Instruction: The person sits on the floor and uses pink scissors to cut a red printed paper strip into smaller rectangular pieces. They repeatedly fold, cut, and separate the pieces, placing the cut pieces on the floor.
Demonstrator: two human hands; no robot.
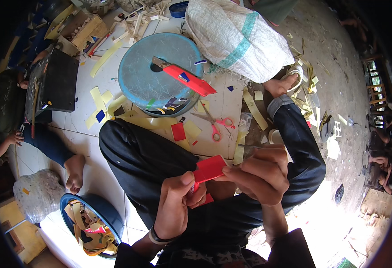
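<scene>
A small glossy red piece of sheet (212, 168) is held up over my lap, between my two hands. My left hand (173, 198) is closed on its left end, with the thumb on top and more red showing under the fingers. With thumb and forefinger, my right hand (265, 174) pinches its right edge; the other fingers are curled in. Beyond my knee lie orange-handled scissors (214, 125), blades apart, and a flat red piece (178, 132) on yellowish strips. A longer red strip (191, 80) with a blue scrap on it rests across a round blue-grey tub (135, 67).
A white woven sack (231, 35) lies beyond the tub. A blue basin (66, 201) of yellowish strips and a clear plastic bag (37, 194) are at my left. Another person (8, 107) sits by a black box (61, 80). Scraps litter the floor at right.
</scene>
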